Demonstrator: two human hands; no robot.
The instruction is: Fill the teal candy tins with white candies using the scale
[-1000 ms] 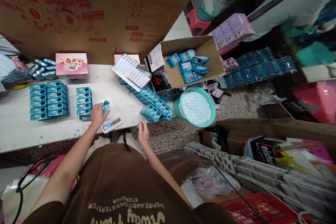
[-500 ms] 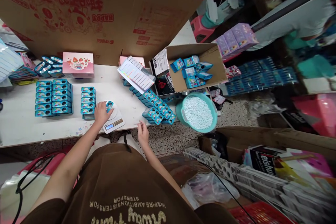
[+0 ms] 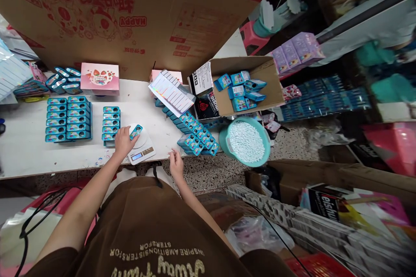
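My left hand (image 3: 124,143) is over the left side of a white digital kitchen scale (image 3: 142,154). Its thumb and fingers are closed about the near end of a small blue tin (image 3: 136,131), which lies slanted on the scale's round plate. My right hand (image 3: 176,164) hovers at the table's front edge, right of the scale, with thumb and fingertips drawn together. Whatever it pinches is too small to make out. Left of the scale stands a short row of like blue tins (image 3: 111,123); a larger block of blue tins (image 3: 78,117) sits farther left.
Blue tins (image 3: 199,133) stand in slanted rows at right, partly under printed sheets (image 3: 172,93). Beyond are an open carton (image 3: 276,88) of blue packs and a teal bucket (image 3: 224,140) of white pellets. A pink box (image 3: 100,78) stands before a tall carton (image 3: 152,17).
My left hand has shifted slightly left relative to the scale, and more of the blue tin shows. My right hand has barely moved. The view has turned a little.
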